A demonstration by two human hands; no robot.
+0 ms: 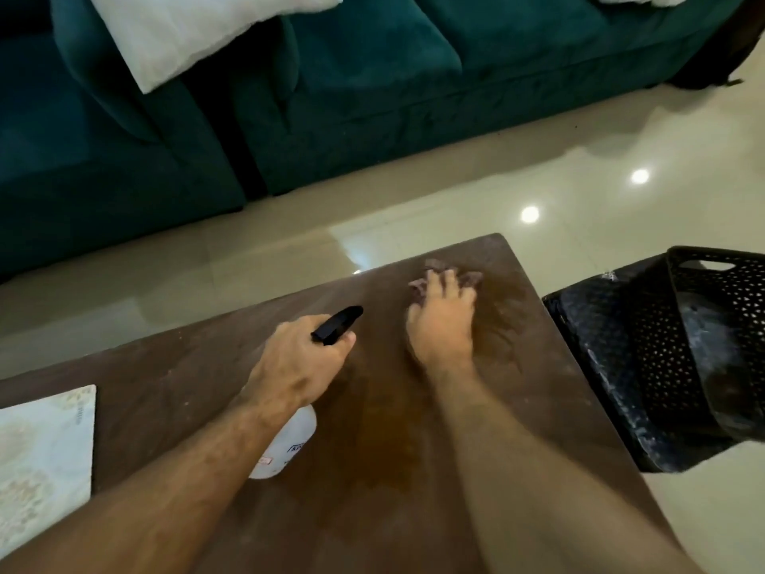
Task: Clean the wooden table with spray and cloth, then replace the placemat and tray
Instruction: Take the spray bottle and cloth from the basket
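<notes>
My left hand (300,358) grips a white spray bottle (289,445) by its black trigger head, whose nozzle points toward the table's far right corner. My right hand (441,321) presses flat on a brownish cloth (467,277) near that corner, most of the cloth hidden under my fingers. The dark wooden table (174,366) shows a wet, darker patch between my arms and around the cloth. A pale patterned placemat (41,453) lies on the table at the left edge of the view.
A black perforated plastic chair (679,350) stands close against the table's right side. Glossy beige floor tiles (538,167) separate the table from a teal sofa (372,97) with white cushions (186,31) beyond.
</notes>
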